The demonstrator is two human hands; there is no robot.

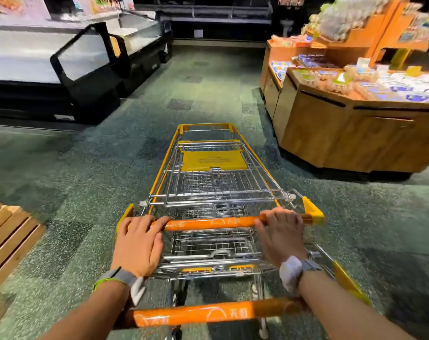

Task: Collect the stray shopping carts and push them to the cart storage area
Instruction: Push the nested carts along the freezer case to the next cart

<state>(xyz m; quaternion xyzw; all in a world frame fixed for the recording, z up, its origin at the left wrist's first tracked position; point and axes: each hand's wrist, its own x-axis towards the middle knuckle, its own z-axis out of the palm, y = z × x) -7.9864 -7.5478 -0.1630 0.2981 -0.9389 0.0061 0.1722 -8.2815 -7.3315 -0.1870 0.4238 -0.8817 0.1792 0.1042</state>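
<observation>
Hands on the orange handle (212,223): left hand (140,244) and right hand (280,238) each curl their grip around the bar of nested shopping carts (212,168) rolling down a supermarket aisle. A second handle (198,314) sits nearer the person, unheld. Drifting right could clip the wooden display stand (343,133); the loose rear cart may slide out of the nest.

hands (208,239) curled forward (wrists banded), arms extended
</observation>
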